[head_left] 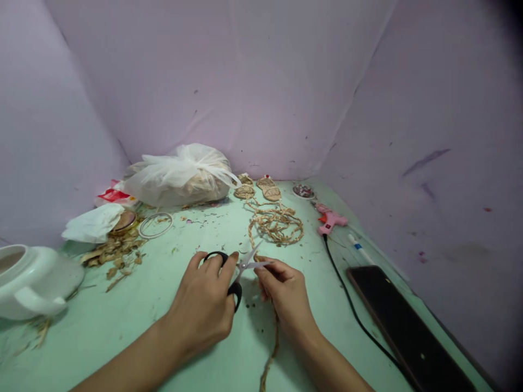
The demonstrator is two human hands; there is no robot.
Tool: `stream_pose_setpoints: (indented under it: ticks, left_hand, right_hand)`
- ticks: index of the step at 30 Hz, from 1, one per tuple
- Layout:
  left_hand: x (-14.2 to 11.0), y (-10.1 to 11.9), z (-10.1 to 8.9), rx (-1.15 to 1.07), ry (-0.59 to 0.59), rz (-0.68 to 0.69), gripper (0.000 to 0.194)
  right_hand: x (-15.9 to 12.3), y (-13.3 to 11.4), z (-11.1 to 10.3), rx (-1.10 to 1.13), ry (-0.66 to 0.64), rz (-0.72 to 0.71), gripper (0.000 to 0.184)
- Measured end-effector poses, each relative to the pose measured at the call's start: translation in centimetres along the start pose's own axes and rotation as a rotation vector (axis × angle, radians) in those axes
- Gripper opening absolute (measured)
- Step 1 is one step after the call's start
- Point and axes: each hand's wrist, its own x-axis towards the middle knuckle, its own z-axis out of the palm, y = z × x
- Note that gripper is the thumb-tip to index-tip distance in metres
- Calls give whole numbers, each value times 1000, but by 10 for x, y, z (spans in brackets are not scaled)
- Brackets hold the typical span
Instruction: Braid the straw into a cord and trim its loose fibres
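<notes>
My left hand (208, 299) grips a pair of scissors (244, 265) by its black handles, and the blades stand apart, pointing right. Pinched in my right hand (288, 288) is a braided tan rope (276, 332), beside the scissors' blades. One end of the rope runs down toward the near table edge. Beyond my hands the rope lies in a loose coil (280, 226). Past the coil sit two small woven slipper-shaped pieces, one tan (244, 188) and the other with a red dot (269, 189).
At the back left is a tied white plastic bag (180, 177). Dry scraps (118, 247), a white ring (156, 225) and a white teapot-like pot (41, 280) lie left. Rightward are a pink glue gun (332, 219) with black cord, a marker (360, 249), a phone (408, 326) and a bead dish (303, 191).
</notes>
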Motion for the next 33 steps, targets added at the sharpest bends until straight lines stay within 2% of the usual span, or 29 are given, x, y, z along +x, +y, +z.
stream_pose_setpoints:
  ticks: [5, 8, 13, 19, 23, 26, 30, 33]
  left_hand:
    - [-2, 6, 7, 131, -5, 2, 51]
    - [-3, 6, 9, 161, -22, -9, 50]
    - [-5, 6, 15, 209, -2, 3, 51]
    - [-6, 2, 17, 181, -6, 12, 52]
    - [-2, -1, 9, -45, -97, -136, 36]
    - [1, -5, 4, -173, -50, -243, 28]
    - [3, -9, 1, -172, 35, -170, 37]
    - [4, -10, -2, -133, 63, -79, 43]
  right_hand:
    - [-3, -2, -2, -155, 66, -119, 12]
    - [-6, -4, -2, -272, 97, -212, 12]
    - [-8, 0, -1, -293, 131, -244, 12]
    - [-5, 0, -2, -218, 155, -213, 14]
    - [-3, -3, -3, -94, 125, -124, 15]
    - [-2, -3, -2, 23, 75, -50, 19]
    - [-2, -3, -2, 134, 10, 10, 26]
    - [-2, -6, -2, 252, -46, 134, 28]
